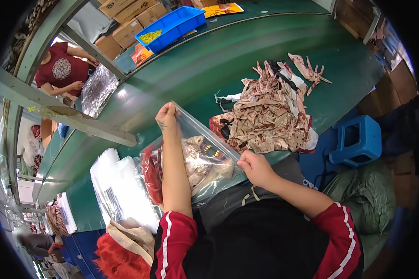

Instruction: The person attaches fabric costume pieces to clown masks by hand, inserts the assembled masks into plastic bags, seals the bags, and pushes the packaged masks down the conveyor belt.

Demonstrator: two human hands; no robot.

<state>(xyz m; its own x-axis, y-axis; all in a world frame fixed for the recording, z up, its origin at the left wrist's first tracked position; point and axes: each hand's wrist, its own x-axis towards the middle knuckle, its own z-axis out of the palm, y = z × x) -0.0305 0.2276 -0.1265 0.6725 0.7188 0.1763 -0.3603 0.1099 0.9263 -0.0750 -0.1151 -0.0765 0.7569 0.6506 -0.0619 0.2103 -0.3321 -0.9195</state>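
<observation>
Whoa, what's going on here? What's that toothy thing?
Someone's left hand and right hand are pinching the edge of a clear plastic bag. Inside is a pale thing with yellow teeth, maybe a mask, and something red beside it. A heap of red-spotted cloth sits outside the bag, on the green table.

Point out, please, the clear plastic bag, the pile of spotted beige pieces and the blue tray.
Clear plastic bag (199, 160), head view: middle of its upper face.
Pile of spotted beige pieces (265, 111), head view: near its middle.
Blue tray (179, 35), head view: its near long wall.
</observation>
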